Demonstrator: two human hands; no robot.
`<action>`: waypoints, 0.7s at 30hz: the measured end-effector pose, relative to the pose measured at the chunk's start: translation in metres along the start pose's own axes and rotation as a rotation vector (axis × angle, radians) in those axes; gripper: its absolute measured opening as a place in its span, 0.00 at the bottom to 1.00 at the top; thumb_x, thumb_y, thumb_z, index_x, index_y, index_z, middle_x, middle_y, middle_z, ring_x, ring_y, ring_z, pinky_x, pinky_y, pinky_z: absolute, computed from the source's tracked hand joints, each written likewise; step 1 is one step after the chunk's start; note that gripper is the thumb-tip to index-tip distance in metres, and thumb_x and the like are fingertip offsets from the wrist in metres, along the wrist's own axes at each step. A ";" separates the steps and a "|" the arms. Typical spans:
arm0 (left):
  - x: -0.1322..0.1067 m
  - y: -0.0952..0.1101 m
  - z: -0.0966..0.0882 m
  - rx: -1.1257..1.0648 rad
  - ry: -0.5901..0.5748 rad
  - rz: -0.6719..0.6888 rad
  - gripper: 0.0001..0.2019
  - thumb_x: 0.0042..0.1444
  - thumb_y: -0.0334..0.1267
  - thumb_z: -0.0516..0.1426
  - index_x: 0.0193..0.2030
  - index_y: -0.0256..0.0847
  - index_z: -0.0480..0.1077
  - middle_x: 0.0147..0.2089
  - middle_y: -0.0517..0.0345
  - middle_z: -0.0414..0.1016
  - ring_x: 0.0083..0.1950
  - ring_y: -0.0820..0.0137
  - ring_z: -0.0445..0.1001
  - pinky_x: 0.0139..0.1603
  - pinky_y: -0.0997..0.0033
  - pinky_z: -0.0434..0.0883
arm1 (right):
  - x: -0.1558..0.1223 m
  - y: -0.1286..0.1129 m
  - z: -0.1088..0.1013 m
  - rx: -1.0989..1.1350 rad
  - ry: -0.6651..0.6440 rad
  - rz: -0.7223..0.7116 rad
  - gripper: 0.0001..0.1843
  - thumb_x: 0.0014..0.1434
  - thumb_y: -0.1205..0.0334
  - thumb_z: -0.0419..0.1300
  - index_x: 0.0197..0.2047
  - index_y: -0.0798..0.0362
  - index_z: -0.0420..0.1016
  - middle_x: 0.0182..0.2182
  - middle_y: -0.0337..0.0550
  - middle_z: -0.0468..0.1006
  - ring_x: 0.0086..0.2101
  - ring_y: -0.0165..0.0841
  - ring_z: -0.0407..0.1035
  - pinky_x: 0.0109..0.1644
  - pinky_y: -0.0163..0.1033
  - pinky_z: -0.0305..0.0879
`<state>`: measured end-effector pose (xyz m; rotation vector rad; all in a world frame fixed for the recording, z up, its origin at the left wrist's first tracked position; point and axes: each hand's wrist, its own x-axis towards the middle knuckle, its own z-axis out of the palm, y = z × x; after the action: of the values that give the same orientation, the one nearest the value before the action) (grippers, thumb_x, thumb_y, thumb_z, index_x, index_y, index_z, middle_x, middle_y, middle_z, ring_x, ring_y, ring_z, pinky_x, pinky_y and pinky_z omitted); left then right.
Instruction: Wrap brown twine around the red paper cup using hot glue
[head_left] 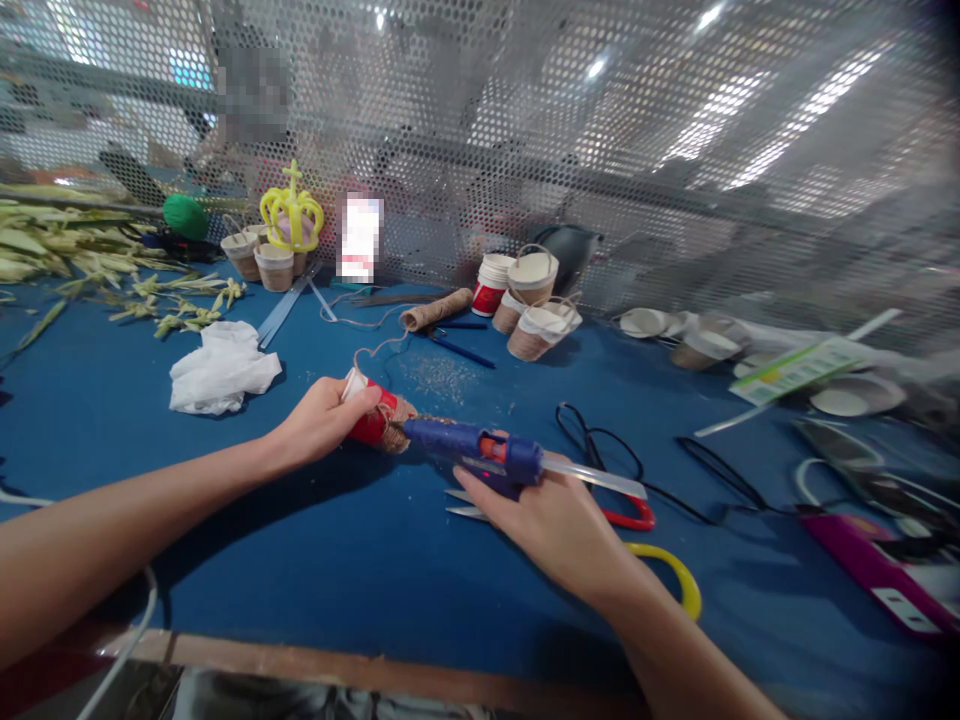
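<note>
In my left hand, fingers wrapped round it, a red and white paper cup lies tilted on its side. Brown twine covers its base end, and a strand runs from the cup back to a roll of twine. My right hand grips a blue hot glue gun, a clear glue stick poking out of its rear. The nozzle points at the twine-wrapped end and is touching or very close to it. Scissors with red and yellow handles lie under my right hand, partly hidden.
Several twine-wrapped cups stand at the back, near a perforated metal screen. Left are a white crumpled tissue, dried husks and a yellow crown. A purple power strip and black cable lie right.
</note>
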<state>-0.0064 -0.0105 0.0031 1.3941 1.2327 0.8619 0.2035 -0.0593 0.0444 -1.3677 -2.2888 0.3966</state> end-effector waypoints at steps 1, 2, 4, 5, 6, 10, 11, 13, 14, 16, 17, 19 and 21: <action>0.000 0.001 0.000 0.013 0.007 0.007 0.19 0.50 0.47 0.50 0.31 0.30 0.72 0.24 0.53 0.73 0.20 0.75 0.63 0.19 0.77 0.56 | 0.000 0.000 0.000 0.016 0.009 0.013 0.10 0.53 0.59 0.51 0.30 0.49 0.73 0.21 0.43 0.72 0.25 0.35 0.66 0.29 0.40 0.61; -0.001 0.001 0.000 0.027 0.016 0.011 0.20 0.50 0.47 0.50 0.31 0.30 0.73 0.24 0.54 0.73 0.20 0.75 0.63 0.18 0.77 0.56 | 0.000 -0.001 0.000 0.033 0.018 0.024 0.10 0.53 0.60 0.51 0.30 0.49 0.73 0.22 0.44 0.72 0.25 0.35 0.66 0.30 0.40 0.61; -0.002 0.003 0.001 0.035 0.019 0.014 0.20 0.50 0.47 0.50 0.31 0.29 0.73 0.23 0.53 0.73 0.19 0.75 0.63 0.18 0.77 0.56 | 0.000 0.000 0.000 0.071 0.033 0.031 0.08 0.52 0.59 0.52 0.30 0.49 0.73 0.21 0.43 0.72 0.25 0.35 0.66 0.30 0.40 0.61; -0.002 0.003 0.001 0.018 0.006 0.021 0.20 0.50 0.47 0.50 0.32 0.29 0.73 0.25 0.52 0.74 0.20 0.74 0.64 0.19 0.77 0.58 | 0.000 0.000 0.000 0.081 0.036 0.030 0.08 0.52 0.59 0.53 0.30 0.49 0.73 0.21 0.43 0.72 0.24 0.35 0.66 0.29 0.40 0.61; -0.003 0.003 0.001 -0.009 -0.015 0.031 0.20 0.50 0.47 0.50 0.33 0.29 0.73 0.27 0.52 0.75 0.22 0.73 0.67 0.21 0.76 0.60 | 0.000 -0.001 0.000 0.085 0.036 0.033 0.08 0.51 0.59 0.53 0.31 0.49 0.73 0.21 0.43 0.72 0.24 0.34 0.65 0.29 0.40 0.61; -0.002 0.003 0.001 -0.106 -0.083 0.039 0.20 0.51 0.46 0.50 0.37 0.30 0.74 0.34 0.49 0.77 0.31 0.68 0.72 0.31 0.73 0.67 | 0.001 -0.004 -0.001 0.060 0.022 0.038 0.08 0.53 0.61 0.52 0.28 0.48 0.72 0.21 0.42 0.71 0.21 0.32 0.63 0.26 0.38 0.60; -0.002 0.002 0.001 -0.105 -0.080 0.036 0.20 0.51 0.46 0.50 0.36 0.31 0.74 0.34 0.50 0.77 0.31 0.68 0.72 0.32 0.73 0.67 | 0.002 -0.005 -0.001 0.046 0.021 0.032 0.09 0.53 0.61 0.51 0.28 0.48 0.72 0.21 0.42 0.71 0.21 0.32 0.63 0.26 0.38 0.61; -0.002 0.002 0.001 -0.082 -0.068 0.050 0.18 0.52 0.46 0.50 0.35 0.32 0.74 0.33 0.52 0.77 0.31 0.70 0.72 0.31 0.75 0.67 | 0.002 -0.004 -0.001 -0.004 0.020 0.015 0.10 0.53 0.61 0.50 0.28 0.49 0.72 0.22 0.44 0.72 0.22 0.33 0.64 0.26 0.39 0.61; -0.002 0.002 0.001 -0.068 -0.065 0.066 0.18 0.52 0.45 0.50 0.34 0.33 0.74 0.33 0.53 0.77 0.30 0.70 0.72 0.31 0.75 0.67 | 0.002 -0.003 0.000 -0.045 0.016 -0.003 0.11 0.54 0.61 0.50 0.28 0.50 0.73 0.22 0.45 0.72 0.23 0.33 0.64 0.27 0.39 0.61; -0.002 0.002 0.001 -0.041 -0.060 0.091 0.18 0.52 0.45 0.50 0.33 0.33 0.74 0.32 0.53 0.77 0.30 0.70 0.72 0.31 0.75 0.67 | 0.001 0.001 0.000 -0.131 0.004 -0.057 0.13 0.54 0.61 0.49 0.30 0.50 0.74 0.22 0.45 0.72 0.24 0.34 0.65 0.28 0.39 0.61; -0.002 0.001 0.001 -0.031 -0.064 0.095 0.18 0.52 0.45 0.50 0.33 0.32 0.74 0.32 0.53 0.77 0.30 0.70 0.71 0.31 0.75 0.67 | 0.000 0.003 0.001 -0.167 -0.005 -0.085 0.13 0.53 0.61 0.49 0.31 0.50 0.75 0.21 0.44 0.71 0.24 0.34 0.65 0.28 0.39 0.61; -0.002 0.000 0.000 -0.008 -0.062 0.101 0.19 0.51 0.46 0.50 0.33 0.32 0.74 0.32 0.52 0.76 0.29 0.70 0.71 0.30 0.74 0.67 | -0.003 0.008 0.001 -0.226 -0.033 -0.129 0.14 0.53 0.62 0.48 0.33 0.50 0.76 0.18 0.43 0.70 0.24 0.35 0.64 0.27 0.39 0.60; -0.002 -0.002 -0.001 0.029 -0.053 0.119 0.19 0.51 0.47 0.50 0.32 0.32 0.74 0.30 0.53 0.76 0.28 0.71 0.70 0.28 0.75 0.66 | -0.004 0.013 0.000 -0.271 -0.054 -0.144 0.16 0.52 0.65 0.48 0.34 0.51 0.77 0.17 0.44 0.70 0.22 0.35 0.64 0.26 0.39 0.58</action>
<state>-0.0081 -0.0124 0.0011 1.5164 1.1352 0.8854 0.2144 -0.0568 0.0374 -1.3154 -2.5396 0.0791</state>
